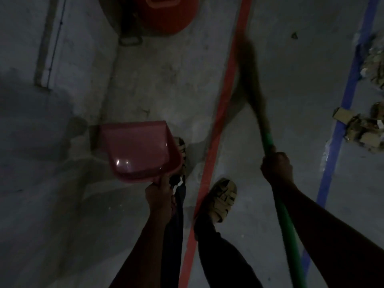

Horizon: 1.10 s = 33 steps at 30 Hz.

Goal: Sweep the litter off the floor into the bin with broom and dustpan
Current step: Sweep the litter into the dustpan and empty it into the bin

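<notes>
My left hand point(159, 196) grips the handle of a pink dustpan point(138, 148), held level above the grey floor with nothing visible in its pan. The green handle of a broom point(285, 223) is gripped in my right hand point(276, 169). Its dark bristle head point(250, 65) stretches forward, blurred, beside the red floor stripe. A red bin point(166, 15) stands at the top centre by the wall. Crumpled paper and cardboard litter point(362, 129) lies at the right edge next to a blue stripe, with more litter point(374, 65) above it.
A red tape stripe point(224, 104) runs up the floor between my feet; a blue stripe point(340, 125) runs at the right. My sandalled feet point(222, 198) straddle the red stripe. A wall with a vertical strip point(48, 42) fills the left. One small scrap point(294, 35) lies far right of the bin.
</notes>
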### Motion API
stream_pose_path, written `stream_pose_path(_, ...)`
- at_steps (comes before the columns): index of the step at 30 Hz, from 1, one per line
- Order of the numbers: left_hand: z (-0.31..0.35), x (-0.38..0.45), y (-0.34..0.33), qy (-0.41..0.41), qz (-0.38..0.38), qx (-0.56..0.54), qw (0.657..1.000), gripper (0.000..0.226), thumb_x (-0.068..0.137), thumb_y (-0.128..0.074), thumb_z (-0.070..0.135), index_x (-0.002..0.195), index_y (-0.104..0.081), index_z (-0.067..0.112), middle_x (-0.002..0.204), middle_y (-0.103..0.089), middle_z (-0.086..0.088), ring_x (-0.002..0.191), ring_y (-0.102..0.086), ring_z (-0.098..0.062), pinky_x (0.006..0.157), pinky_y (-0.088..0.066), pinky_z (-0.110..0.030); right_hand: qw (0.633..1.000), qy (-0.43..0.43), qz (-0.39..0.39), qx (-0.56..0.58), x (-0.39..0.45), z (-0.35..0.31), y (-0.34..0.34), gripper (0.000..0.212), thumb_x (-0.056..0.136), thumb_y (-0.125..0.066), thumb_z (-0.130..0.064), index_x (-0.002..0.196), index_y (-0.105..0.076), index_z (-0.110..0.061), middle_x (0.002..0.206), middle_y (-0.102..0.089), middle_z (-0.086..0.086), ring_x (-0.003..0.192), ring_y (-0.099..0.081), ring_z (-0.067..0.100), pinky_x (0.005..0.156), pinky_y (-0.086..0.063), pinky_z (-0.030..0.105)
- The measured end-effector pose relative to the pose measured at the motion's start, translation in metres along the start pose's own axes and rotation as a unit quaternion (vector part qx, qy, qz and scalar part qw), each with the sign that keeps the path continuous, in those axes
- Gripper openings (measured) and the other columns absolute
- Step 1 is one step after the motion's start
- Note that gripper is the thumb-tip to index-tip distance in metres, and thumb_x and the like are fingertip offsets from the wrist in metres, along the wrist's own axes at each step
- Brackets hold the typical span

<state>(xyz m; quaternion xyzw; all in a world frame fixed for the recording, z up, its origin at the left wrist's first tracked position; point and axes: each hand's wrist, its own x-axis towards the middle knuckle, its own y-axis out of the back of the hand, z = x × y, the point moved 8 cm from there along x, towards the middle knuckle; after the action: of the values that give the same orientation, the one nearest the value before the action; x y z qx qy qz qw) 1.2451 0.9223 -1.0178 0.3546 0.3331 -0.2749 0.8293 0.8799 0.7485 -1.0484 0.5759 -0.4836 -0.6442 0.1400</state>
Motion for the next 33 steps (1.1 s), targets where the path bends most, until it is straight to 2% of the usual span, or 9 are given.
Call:
stream_pose_path(5, 0.003, -0.008, -0.033, -0.018, -0.072, 0.071, 0.995, 0.047, 0.098, -0.062, 0.026, 0.057, -0.046, 0.009, 0.043, -0.042, -0.006, 0.027, -0.036, -0.014, 0.04, -0.029, -0.019, 0.998, 0.019, 0.059, 0.012, 0.002, 0.041, 0.031, 0.053, 0.1, -0.051, -0.024, 0.149, -0.035, -0.012, 0.119, -0.056, 0.018, 0.092, -0.061, 0.037, 0.081, -0.055, 0.047)
stream_pose_path(9, 0.01, -0.018, -0.069, -0.013, -0.128, 0.101, 0.987, 0.028, 0.096, -0.06, 0.033, 0.088, -0.054, 0.006, 0.053, -0.041, -0.007, 0.031, -0.034, -0.013, 0.038, -0.027, -0.017, 0.991, 0.129, 0.015, -0.01, -0.008, 0.05, 0.025, 0.047, 0.096, -0.056, -0.021, 0.141, -0.048, -0.011, 0.107, -0.057, 0.013, 0.085, -0.061, 0.035, 0.068, -0.05, 0.04)
stream_pose_path(12, 0.016, -0.022, -0.093, -0.02, -0.146, 0.125, 0.981, 0.041, 0.092, -0.06, 0.038, 0.097, -0.054, -0.002, 0.055, -0.043, -0.007, 0.033, -0.036, -0.015, 0.038, -0.029, -0.018, 0.988, 0.135, -0.032, -0.06, -0.008, 0.071, 0.01, 0.046, 0.092, -0.062, -0.022, 0.137, -0.052, -0.016, 0.105, -0.06, 0.01, 0.081, -0.062, 0.034, 0.065, -0.046, 0.034)
stream_pose_path(14, 0.025, -0.024, -0.108, -0.044, -0.164, 0.128, 0.977, 0.041, 0.092, -0.06, 0.036, 0.092, -0.053, -0.005, 0.058, -0.044, -0.01, 0.033, -0.036, -0.016, 0.038, -0.027, -0.018, 0.997, 0.028, -0.054, -0.037, -0.004, 0.094, 0.006, 0.037, 0.092, -0.064, -0.024, 0.125, -0.054, -0.011, 0.103, -0.061, 0.011, 0.083, -0.063, 0.032, 0.071, -0.053, 0.04)
stream_pose_path(16, 0.035, -0.026, -0.125, -0.062, -0.179, 0.141, 0.972, 0.033, 0.093, -0.061, 0.032, 0.084, -0.054, 0.002, 0.061, -0.046, -0.011, 0.034, -0.036, -0.017, 0.038, -0.027, -0.018, 0.998, -0.056, -0.026, -0.005, 0.001, 0.113, 0.014, 0.035, 0.093, -0.064, -0.024, 0.122, -0.052, -0.007, 0.104, -0.06, 0.014, 0.082, -0.061, 0.031, 0.072, -0.053, 0.041)
stream_pose_path(22, 0.059, -0.027, -0.17, -0.075, -0.198, 0.166, 0.963, 0.03, 0.09, -0.063, 0.033, 0.08, -0.059, 0.004, 0.059, -0.047, -0.011, 0.036, -0.038, -0.017, 0.037, -0.03, -0.02, 0.987, -0.089, 0.131, 0.036, 0.019, 0.124, 0.059, 0.039, 0.099, -0.052, -0.016, 0.135, -0.043, -0.003, 0.118, -0.052, 0.021, 0.077, -0.052, 0.031, 0.066, -0.038, 0.034)
stream_pose_path(27, 0.082, -0.024, -0.206, -0.059, -0.216, 0.183, 0.957, 0.037, 0.087, -0.063, 0.039, 0.073, -0.058, 0.005, 0.057, -0.049, -0.011, 0.038, -0.04, -0.017, 0.041, -0.031, -0.022, 0.988, 0.006, 0.146, 0.04, 0.042, 0.111, 0.07, 0.052, 0.096, -0.055, -0.015, 0.145, -0.04, -0.007, 0.123, -0.052, 0.022, 0.083, -0.06, 0.042, 0.063, -0.043, 0.037)
stream_pose_path(30, 0.107, -0.02, -0.227, -0.067, -0.232, 0.201, 0.949, 0.039, 0.093, -0.064, 0.038, 0.069, -0.054, 0.009, 0.054, -0.046, -0.008, 0.036, -0.038, -0.015, 0.038, -0.028, -0.019, 0.992, 0.08, 0.093, 0.012, 0.06, 0.09, 0.066, 0.055, 0.094, -0.06, -0.016, 0.146, -0.043, -0.014, 0.125, -0.054, 0.017, 0.072, -0.06, 0.04, 0.056, -0.04, 0.034)
stream_pose_path(33, 0.14, -0.013, -0.25, -0.086, -0.242, 0.215, 0.942, 0.041, 0.094, -0.063, 0.035, 0.066, -0.05, 0.009, 0.052, -0.045, -0.008, 0.036, -0.038, -0.016, 0.039, -0.028, -0.019, 0.993, 0.103, 0.04, -0.039, 0.077, 0.071, 0.07, 0.057, 0.094, -0.06, -0.02, 0.148, -0.041, -0.022, 0.126, -0.054, 0.011, 0.076, -0.061, 0.038, 0.056, -0.043, 0.035)
